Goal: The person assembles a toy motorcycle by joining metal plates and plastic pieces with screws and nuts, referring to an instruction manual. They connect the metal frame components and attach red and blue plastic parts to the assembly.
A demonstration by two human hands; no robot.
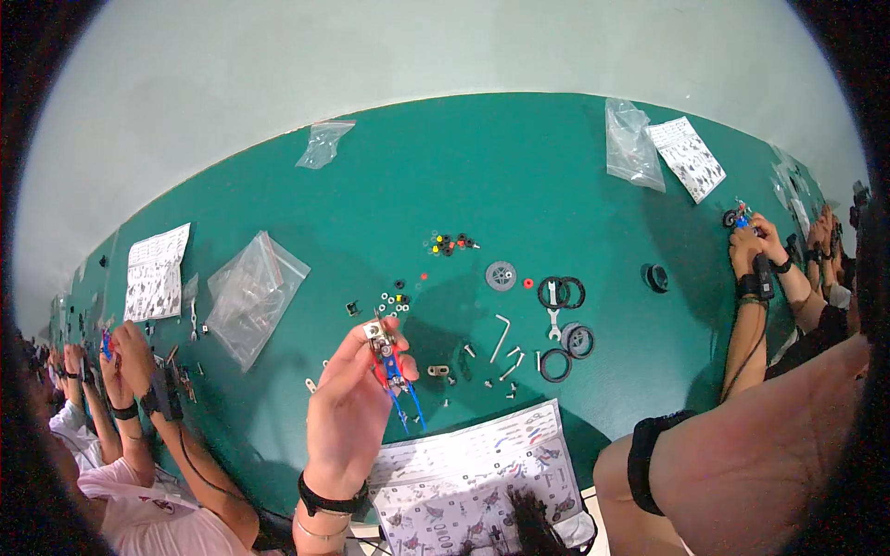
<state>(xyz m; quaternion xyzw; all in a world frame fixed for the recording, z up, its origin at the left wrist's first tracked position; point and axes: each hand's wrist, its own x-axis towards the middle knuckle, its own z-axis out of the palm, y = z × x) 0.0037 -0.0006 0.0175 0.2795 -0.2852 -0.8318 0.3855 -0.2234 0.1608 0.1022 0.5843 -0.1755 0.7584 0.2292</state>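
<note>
- Left hand (348,394): thumb and fingers pinched around the blue-and-red assembly (390,367), metal end up, blue prongs angled down toward the printed sheet (464,477); grip high on the part probably leaves the prongs free.
- Right hand (616,486): low at right, only partly in view; can't tell if it's wide, narrow or holding anything.
- Printed sheet lies at the near table edge, likely for easy reading.
- Hex key (502,337), wrench (554,322), black tyres (556,365) and grey wheel (501,276) spread right of the assembly, presumably within right-hand reach.
- Metal bracket (438,371) just beside the assembly; tight there.
- Plastic bag (255,301) limits the left side.
- More room on the green table (408,185) toward its far edge, beyond the yellow-and-black small parts (447,244).
</note>
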